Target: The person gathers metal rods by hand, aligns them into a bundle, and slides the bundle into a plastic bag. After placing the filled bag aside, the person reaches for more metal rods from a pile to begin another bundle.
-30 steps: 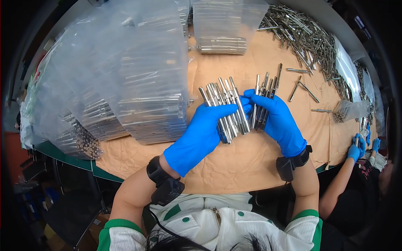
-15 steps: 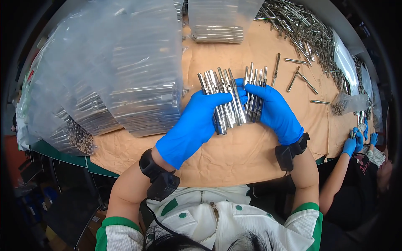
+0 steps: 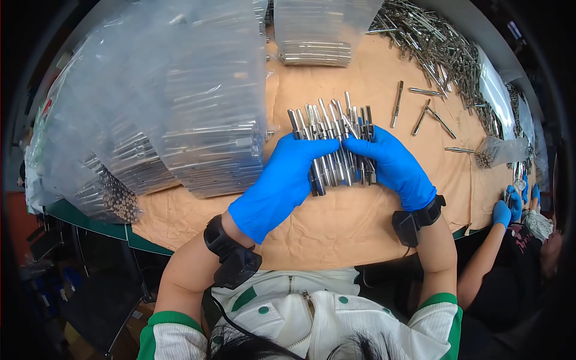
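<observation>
1. Metal rods (image 3: 333,163): bunched side by side, near upright in view, between both hands, above paper-covered table (image 3: 336,237).
2. Far left: clear plastic bags (image 3: 210,120) of similar rods, overlapping, stacked.
3. Left hand (image 3: 285,171): blue-gloved, gripping left part of bunch, thumb across front.
4. Top centre, beyond bunch: another clear bag (image 3: 327,24), rods packed along near end.
5. Right hand (image 3: 397,165): blue-gloved, gripping right part, thumb across front.
6. Right: loose rods (image 3: 397,104) lying near big rod heap (image 3: 429,51).
7. Far right: small clear bag (image 3: 507,151); co-worker's gloved hands (image 3: 514,205), grip too small to tell.
</observation>
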### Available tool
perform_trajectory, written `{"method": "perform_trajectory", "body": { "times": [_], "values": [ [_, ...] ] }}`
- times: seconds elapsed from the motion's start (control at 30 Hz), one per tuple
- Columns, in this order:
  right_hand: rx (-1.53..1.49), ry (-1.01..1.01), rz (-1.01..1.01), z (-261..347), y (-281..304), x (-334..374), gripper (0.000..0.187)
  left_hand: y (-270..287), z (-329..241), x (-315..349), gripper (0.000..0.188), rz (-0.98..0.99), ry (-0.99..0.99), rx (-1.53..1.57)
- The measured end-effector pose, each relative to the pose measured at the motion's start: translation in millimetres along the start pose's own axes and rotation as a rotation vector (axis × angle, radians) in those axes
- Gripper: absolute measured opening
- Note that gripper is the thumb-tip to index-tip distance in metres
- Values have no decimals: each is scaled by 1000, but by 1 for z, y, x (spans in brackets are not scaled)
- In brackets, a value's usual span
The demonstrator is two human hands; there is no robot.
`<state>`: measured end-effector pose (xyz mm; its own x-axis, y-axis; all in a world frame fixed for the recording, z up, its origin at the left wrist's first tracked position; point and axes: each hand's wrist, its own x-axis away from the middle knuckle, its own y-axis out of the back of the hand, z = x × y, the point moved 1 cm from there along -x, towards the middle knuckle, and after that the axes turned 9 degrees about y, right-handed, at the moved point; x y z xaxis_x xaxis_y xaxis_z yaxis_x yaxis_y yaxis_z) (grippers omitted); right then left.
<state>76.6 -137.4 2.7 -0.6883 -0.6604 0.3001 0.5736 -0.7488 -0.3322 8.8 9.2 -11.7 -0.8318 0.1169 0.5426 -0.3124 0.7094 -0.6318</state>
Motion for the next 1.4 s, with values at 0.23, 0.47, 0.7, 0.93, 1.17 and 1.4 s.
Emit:
{"method": "perform_trajectory", "body": {
  "times": [0.23,0.47,0.7,0.93,1.17,1.4],
  "values": [
    [130,87,41,-8,-8,-1,33,-3,1,1,29,-31,16,-33],
    [24,-19,-4,3,-8,-1,35,-7,-11,12,29,96,5,88],
    [50,110,-29,-1,-12,2,36,-2,-2,3,27,78,-3,84],
    [122,114,-33,1,-7,-1,36,-4,-4,3,27,74,48,48],
    [-11,50,6,3,9,-5,33,-3,-6,4,31,233,72,152],
    [-11,64,16,4,11,-3,32,-8,-5,6,37,268,47,214]
  ]
}}
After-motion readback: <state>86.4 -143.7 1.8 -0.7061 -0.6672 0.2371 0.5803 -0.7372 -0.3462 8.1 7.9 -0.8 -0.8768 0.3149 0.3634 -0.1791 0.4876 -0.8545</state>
